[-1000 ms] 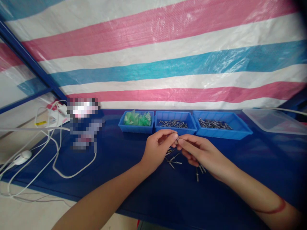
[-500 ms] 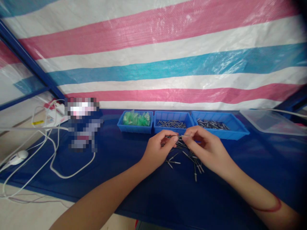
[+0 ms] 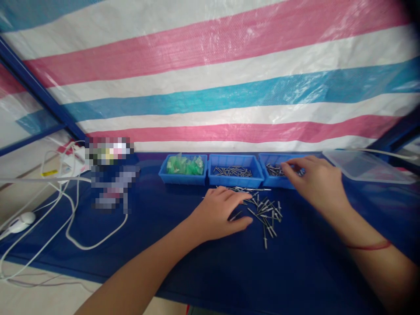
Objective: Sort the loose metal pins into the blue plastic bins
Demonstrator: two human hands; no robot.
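Observation:
My left hand (image 3: 219,213) is low over the left part of a loose pile of blind rivets (image 3: 266,212) on the blue table. Its thumb and index finger are spread apart with nothing held between them. My right hand (image 3: 315,180) hovers over the right blue bin (image 3: 272,181), which has rivets (image 3: 274,169) in it. Its thumb and index finger are bent close together at the tips; anything between them is too small to make out. The middle blue bin (image 3: 234,180) contains many similar rivets (image 3: 232,171).
Left of these, a third blue bin (image 3: 183,179) holds green plastic packets (image 3: 185,165). A clear plastic lid (image 3: 364,167) lies at the right rear. White cables (image 3: 74,218) loop across the table's left side. Behind the bins hangs a striped plastic sheet (image 3: 210,100).
My hands have moved apart from a thin rivet they both pinched. The right has gone to the right bin; the left has spread its fingers and lowered onto the pile.

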